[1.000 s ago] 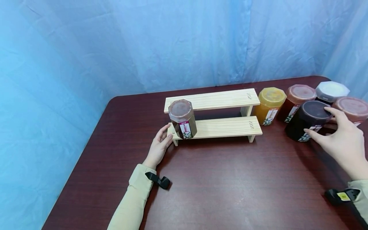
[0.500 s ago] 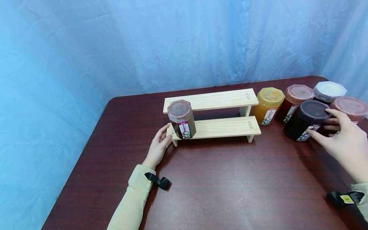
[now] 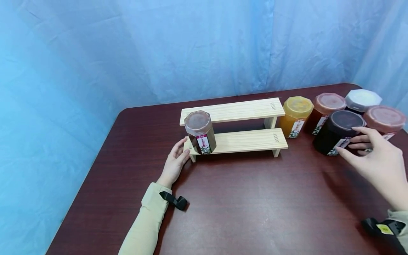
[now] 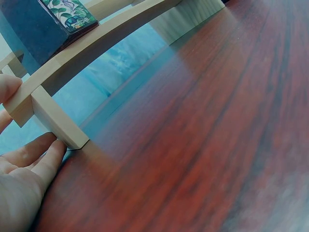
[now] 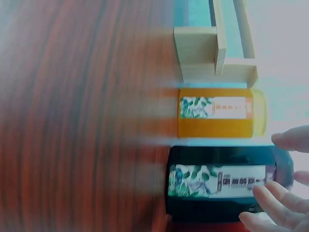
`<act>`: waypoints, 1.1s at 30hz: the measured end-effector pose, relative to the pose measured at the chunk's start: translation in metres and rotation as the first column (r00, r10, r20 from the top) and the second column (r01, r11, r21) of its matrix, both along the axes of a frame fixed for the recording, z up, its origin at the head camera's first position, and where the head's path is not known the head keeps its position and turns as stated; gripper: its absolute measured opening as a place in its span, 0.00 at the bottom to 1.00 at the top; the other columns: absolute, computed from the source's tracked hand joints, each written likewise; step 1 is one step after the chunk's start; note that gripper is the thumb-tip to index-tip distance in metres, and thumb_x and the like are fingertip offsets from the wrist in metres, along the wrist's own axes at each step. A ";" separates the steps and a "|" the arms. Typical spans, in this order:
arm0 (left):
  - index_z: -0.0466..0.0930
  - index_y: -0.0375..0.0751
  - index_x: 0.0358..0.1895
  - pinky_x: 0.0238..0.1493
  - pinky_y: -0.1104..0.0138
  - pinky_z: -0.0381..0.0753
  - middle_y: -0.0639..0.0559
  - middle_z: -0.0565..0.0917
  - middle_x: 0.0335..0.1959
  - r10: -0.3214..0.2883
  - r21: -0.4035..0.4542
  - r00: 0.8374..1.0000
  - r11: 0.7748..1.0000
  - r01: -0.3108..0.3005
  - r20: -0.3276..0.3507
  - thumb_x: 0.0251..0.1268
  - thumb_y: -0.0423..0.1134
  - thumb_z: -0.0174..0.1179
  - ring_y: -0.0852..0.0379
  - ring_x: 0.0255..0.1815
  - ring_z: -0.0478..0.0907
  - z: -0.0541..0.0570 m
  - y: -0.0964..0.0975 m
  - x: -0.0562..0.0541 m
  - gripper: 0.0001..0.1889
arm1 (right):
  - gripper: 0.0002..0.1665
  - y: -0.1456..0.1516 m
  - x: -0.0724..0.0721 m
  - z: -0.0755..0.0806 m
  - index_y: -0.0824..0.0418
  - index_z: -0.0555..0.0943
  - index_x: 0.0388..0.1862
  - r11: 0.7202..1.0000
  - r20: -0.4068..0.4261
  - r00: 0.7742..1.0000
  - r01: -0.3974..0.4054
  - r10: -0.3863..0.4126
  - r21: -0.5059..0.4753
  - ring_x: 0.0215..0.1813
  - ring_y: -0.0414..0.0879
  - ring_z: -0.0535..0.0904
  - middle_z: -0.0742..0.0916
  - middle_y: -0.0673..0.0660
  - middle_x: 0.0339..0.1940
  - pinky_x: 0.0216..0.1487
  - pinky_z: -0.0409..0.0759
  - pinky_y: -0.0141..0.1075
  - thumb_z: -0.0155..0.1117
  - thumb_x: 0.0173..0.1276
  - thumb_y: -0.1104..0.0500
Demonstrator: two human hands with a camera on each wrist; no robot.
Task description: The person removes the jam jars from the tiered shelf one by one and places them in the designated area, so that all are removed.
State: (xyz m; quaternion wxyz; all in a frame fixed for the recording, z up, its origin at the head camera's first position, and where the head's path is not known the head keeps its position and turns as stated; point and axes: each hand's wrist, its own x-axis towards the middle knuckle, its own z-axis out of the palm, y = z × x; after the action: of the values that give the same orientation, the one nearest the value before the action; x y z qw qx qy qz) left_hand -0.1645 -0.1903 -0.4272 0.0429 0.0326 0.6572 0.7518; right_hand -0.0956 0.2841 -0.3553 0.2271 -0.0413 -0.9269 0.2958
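Note:
My left hand point(image 3: 174, 161) grips the left end of a two-tier wooden shelf point(image 3: 251, 141). In the left wrist view its fingertips point(image 4: 54, 145) touch the shelf's leg point(image 4: 60, 118) and another finger lies at the board's end. Close by, a brown octagonal jar point(image 3: 200, 132) stands upright on the lower board. My right hand point(image 3: 377, 156) is at a dark, nearly black jar point(image 3: 331, 136), with thumb and fingers spread before its upper right side. In the right wrist view the fingers overlap that jar's label; contact is hard to tell.
A yellow jar point(image 3: 298, 109) stands just right of the shelf. Behind the dark jar are a red jar point(image 3: 328, 102), a white-lidded jar point(image 3: 363, 99) and a pink-lidded jar point(image 3: 385, 118), all close together. Blue curtain point(image 3: 197, 53) hangs behind the dark wooden table point(image 3: 239, 205).
My right hand's fingers have slid off the dark jar's lid and drawn slightly back toward me. That jar stays in place. The left hand keeps its hold; the whole view has shifted slightly.

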 end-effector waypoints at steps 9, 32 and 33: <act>0.56 0.39 0.71 0.56 0.69 0.71 0.40 0.64 0.67 -0.005 0.009 1.000 1.000 0.005 -0.004 0.71 0.29 0.48 0.67 0.49 0.74 0.000 0.000 0.000 0.27 | 0.34 -0.019 -0.002 -0.001 0.64 0.75 0.56 0.995 -0.043 0.995 -0.094 0.093 -0.025 0.30 0.07 0.63 0.83 0.55 0.34 0.34 0.62 0.07 0.75 0.49 0.64; 0.56 0.39 0.71 0.55 0.71 0.73 0.40 0.69 0.62 -0.005 0.035 1.000 0.999 0.005 -0.008 0.71 0.29 0.48 0.66 0.51 0.75 0.000 0.000 0.000 0.27 | 0.32 -0.099 -0.033 -0.005 0.65 0.76 0.52 0.940 -0.081 0.937 -0.338 0.340 0.038 0.37 0.51 0.82 0.83 0.62 0.41 0.41 0.64 0.09 0.77 0.46 0.64; 0.57 0.39 0.71 0.55 0.71 0.73 0.40 0.70 0.61 -0.003 0.037 1.000 0.999 0.003 -0.008 0.71 0.29 0.48 0.66 0.50 0.75 0.000 0.000 0.000 0.27 | 0.32 -0.102 -0.034 -0.006 0.66 0.76 0.52 0.936 -0.084 0.932 -0.349 0.351 0.037 0.37 0.52 0.83 0.82 0.62 0.41 0.41 0.69 0.12 0.77 0.46 0.64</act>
State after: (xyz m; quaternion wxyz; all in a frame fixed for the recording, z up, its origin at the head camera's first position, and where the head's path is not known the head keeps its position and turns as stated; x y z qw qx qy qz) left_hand -0.1641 -0.1904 -0.4267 0.0408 0.0376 0.6433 0.7636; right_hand -0.1293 0.1819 -0.3608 0.2123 0.1404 -0.9115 0.3230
